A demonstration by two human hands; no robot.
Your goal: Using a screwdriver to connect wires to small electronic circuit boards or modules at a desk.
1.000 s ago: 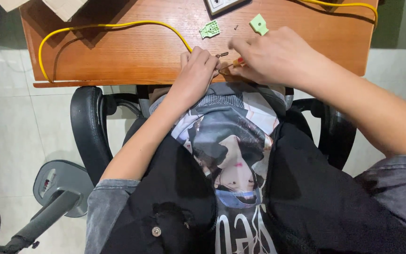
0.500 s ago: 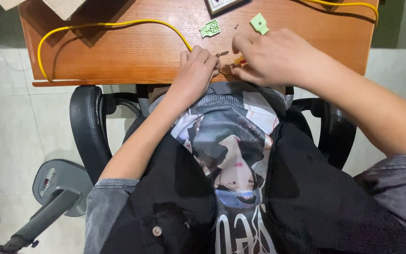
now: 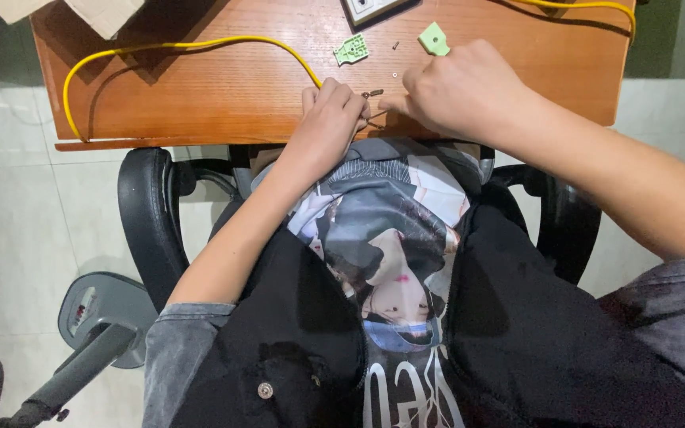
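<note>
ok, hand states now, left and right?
Left hand: curled shut at the yellow wire end.
Right hand: closed fist, fingertips pinching something small, can't tell what.

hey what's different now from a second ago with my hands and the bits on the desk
Very little. The right hand has edged slightly toward the left hand, and both stay closed at the desk's near edge around small dark parts I can't make out. The yellow wire and the two green plastic pieces lie as before.
</note>
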